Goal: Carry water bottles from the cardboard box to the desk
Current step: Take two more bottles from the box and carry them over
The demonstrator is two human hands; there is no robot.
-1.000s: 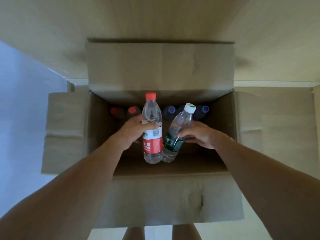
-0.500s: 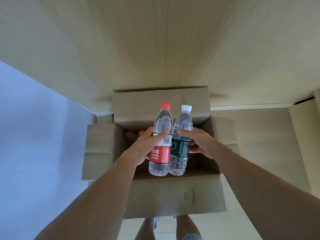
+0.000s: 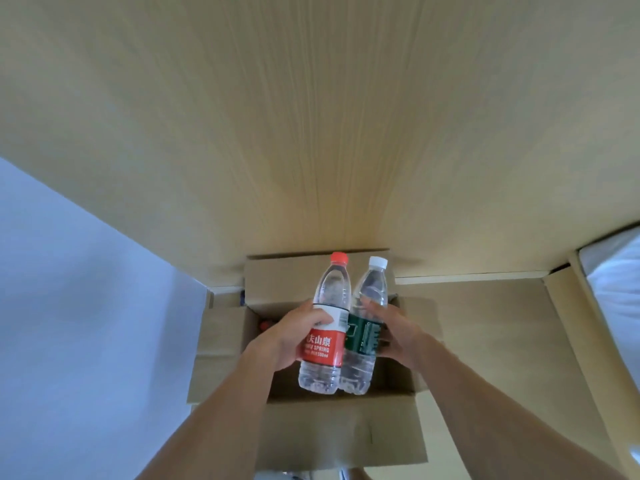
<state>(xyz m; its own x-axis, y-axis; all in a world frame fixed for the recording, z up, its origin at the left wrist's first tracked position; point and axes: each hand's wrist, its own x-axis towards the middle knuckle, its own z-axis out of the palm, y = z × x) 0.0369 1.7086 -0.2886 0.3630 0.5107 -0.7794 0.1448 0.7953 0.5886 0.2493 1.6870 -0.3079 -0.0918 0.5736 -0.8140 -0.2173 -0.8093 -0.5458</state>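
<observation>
Seen from above, two hands hold water bottles upright over an open cardboard box [image 3: 311,434]. The left hand [image 3: 287,337] grips the red bottle [image 3: 323,344] around its label. The right hand [image 3: 394,336] grips the green bottle [image 3: 363,336] (white cap). The bottles touch side by side. A wooden panel [image 3: 311,133] rises behind.

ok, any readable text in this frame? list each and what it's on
"夫山泉": red label of the red-capped bottle in the left hand.
"SPRING": same label, the word before it hidden.
"380ml": same label, blurry.
Green label of the white-capped bottle in the right hand: too blurred.
</observation>
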